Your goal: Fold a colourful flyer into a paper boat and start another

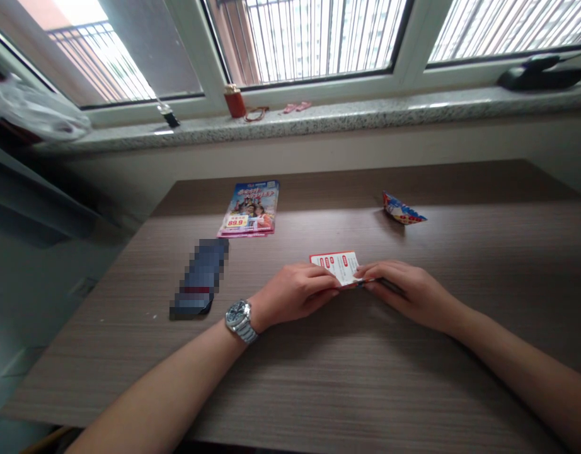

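A folded paper flyer (343,263), white with red labels and a red edge, lies on the wooden table (319,391) between my two hands. My left hand (302,287), with a metal watch (241,318) on the wrist, has its fingers closed on the flyer's near left edge. The thumb and fingers of my right hand (408,290) pinch the flyer's right corner. Beyond my right hand sits a small folded paper boat (401,211) in blue, red and white, tilted on the tabletop.
A stack of colourful flyers (250,208) lies at the back left, with a phone (200,280), blurred by pixels, nearer me. On the granite windowsill (366,116) stand a red lighter-like object (234,101) and a black device (543,74). A plastic bag (35,107) hangs over at far left.
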`<state>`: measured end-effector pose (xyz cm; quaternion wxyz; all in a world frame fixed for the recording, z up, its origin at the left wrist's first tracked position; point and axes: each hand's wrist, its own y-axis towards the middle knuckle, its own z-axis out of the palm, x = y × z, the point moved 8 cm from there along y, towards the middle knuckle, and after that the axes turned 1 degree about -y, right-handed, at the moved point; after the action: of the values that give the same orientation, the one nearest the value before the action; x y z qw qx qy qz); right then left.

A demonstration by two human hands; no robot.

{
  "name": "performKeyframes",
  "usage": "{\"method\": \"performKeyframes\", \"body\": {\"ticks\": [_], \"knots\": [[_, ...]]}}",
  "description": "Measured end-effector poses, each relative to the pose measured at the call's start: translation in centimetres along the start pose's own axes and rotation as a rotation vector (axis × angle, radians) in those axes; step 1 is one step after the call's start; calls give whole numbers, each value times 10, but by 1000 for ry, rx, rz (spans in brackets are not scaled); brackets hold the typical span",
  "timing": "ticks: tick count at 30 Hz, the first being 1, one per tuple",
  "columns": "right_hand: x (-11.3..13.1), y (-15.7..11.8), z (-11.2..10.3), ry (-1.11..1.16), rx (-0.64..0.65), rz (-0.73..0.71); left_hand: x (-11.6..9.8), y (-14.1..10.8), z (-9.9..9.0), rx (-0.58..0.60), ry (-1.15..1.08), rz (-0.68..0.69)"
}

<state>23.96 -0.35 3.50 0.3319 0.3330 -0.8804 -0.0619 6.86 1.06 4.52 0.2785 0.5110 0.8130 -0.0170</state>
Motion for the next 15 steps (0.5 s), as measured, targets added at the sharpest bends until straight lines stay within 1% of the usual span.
{"method": "performKeyframes", "body": {"ticks": [6, 11, 15], "knots": [[-5, -1, 3, 100, 4, 106, 8, -3, -2, -86, -27, -107], [-15, 2, 3, 88, -56, 267, 14, 1, -3, -189, -91, -175], [-19, 7, 3, 96, -95, 312, 20, 5, -7, -255, -111, -222]]}}
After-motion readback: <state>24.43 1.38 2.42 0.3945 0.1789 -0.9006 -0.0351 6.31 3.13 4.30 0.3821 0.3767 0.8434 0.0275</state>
